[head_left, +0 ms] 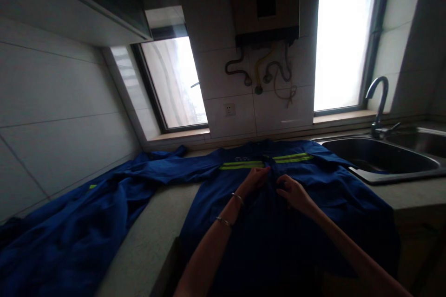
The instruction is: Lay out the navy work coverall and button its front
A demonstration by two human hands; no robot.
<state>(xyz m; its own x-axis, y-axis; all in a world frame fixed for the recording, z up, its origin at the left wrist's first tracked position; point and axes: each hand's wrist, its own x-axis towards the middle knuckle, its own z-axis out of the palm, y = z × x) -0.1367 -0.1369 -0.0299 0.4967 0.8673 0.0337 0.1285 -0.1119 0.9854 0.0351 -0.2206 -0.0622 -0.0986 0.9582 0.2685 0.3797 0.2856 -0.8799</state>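
A dark blue work jacket with yellow-green stripes across the chest lies spread on the counter, its front towards me and its lower part hanging over the counter's edge. My left hand, with two bangles on the wrist, pinches the jacket's front edge near the chest stripe. Just to the right, my right hand is over the front opening, fingers curled but thumb and forefinger apart, with nothing visible between them. The dim light hides the fastening itself.
More blue clothing is heaped along the left counter. A steel sink with a tap is at the right, next to the jacket's sleeve. On the back wall hangs a water heater above hoses, between two windows.
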